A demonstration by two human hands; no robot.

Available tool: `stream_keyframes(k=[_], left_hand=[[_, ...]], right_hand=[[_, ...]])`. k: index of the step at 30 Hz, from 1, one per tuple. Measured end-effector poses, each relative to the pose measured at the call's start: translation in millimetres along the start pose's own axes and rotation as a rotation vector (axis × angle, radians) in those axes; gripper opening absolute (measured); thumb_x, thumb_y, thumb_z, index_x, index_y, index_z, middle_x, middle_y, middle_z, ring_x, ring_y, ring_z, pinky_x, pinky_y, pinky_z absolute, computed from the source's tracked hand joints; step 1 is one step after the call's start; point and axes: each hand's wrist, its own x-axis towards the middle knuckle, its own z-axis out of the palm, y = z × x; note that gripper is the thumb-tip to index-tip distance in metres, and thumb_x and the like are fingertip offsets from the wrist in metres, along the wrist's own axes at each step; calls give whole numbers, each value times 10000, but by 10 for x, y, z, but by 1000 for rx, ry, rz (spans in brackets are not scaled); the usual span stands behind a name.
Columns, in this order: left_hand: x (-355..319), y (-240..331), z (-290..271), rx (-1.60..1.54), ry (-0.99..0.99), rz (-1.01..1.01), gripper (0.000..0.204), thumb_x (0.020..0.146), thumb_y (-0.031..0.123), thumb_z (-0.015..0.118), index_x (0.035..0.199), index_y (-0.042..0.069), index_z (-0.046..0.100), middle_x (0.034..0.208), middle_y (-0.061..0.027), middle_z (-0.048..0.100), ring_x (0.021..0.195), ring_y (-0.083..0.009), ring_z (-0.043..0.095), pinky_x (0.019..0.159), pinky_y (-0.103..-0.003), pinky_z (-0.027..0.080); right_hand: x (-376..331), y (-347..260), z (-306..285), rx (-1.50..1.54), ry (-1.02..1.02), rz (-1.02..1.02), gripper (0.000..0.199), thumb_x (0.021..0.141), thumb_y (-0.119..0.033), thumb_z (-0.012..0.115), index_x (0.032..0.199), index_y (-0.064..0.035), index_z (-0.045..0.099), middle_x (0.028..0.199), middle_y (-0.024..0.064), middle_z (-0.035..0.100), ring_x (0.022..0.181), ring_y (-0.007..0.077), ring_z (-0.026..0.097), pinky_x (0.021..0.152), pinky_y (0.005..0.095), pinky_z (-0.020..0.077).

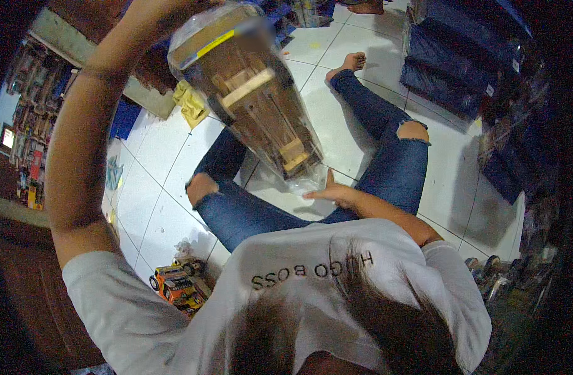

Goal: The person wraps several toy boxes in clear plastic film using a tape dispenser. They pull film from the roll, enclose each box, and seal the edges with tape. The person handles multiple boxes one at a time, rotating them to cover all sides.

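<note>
An orange toy truck (180, 286) sits on the white floor (158, 175) at left. The left hand (181, 5) is mostly cut off by the top edge — I cannot tell its grip. A brown toy (261, 112) in clear plastic slants between the hands. The right hand (334, 194) touches its lower end — thumb and fingers apart. Dark blue boxes (446, 69) stand at right.

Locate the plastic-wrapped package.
In the head view, the plastic-wrapped package slants across the upper centre, right of the crumpled yellow item, its narrow end at the right hand.
</note>
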Motion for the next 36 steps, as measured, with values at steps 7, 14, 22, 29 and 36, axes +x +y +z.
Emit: stream_keyframes(k=[7, 14, 22, 29, 36], left_hand=[[90, -534, 12, -283, 46, -212, 438, 889, 377, 644, 713, -23, 610, 633, -196, 566, 580, -340, 561, 579, -439, 451], [-471, -1178, 910, -290, 354, -110, 136, 855, 242, 639, 913, 123, 666, 742, -143, 611, 668, -325, 606, 604, -425, 488], [-1312, -827, 1875, -880, 50, -811, 510, 883, 451, 646, 598, 35, 568, 522, -20, 454, 509, -100, 403, 488, -288, 355], [-1829, 737, 2013, -1084, -61, -1068, 576, 934, 477, 543, 594, 11, 550, 484, -59, 478, 449, -116, 480, 467, -290, 376], [-2151, 1073, 1962, -1230, 55, -1202, 504, 952, 411, 556, 630, 24, 550, 523, -10, 458, 464, -72, 407, 454, -252, 312]], right_hand=[[429, 191, -575, 430, -30, 46, 795, 860, -375, 669, 1441, -136, 183, 1230, 160, 493, 903, 250, 558, 713, 408, 532], [1010, -492, -1389, 592, 581, -558, 180, 901, -130, 541, 1049, -31, 569, 813, 81, 570, 635, 162, 547, 487, 300, 444], [-104, -1367, -2749, 646, 1113, -1073, 162, 955, -166, 557, 1027, -35, 620, 748, -10, 538, 599, 69, 468, 538, 222, 379], [-84, -1437, -3108, 415, 1065, -1118, 166, 917, -107, 587, 1059, -54, 654, 821, -23, 591, 679, 56, 471, 605, 210, 381], [-761, -2046, -2402, -411, 1225, -1080, 414, 855, -166, 666, 1229, -33, 546, 1066, 83, 635, 916, 195, 598, 854, 324, 476]])
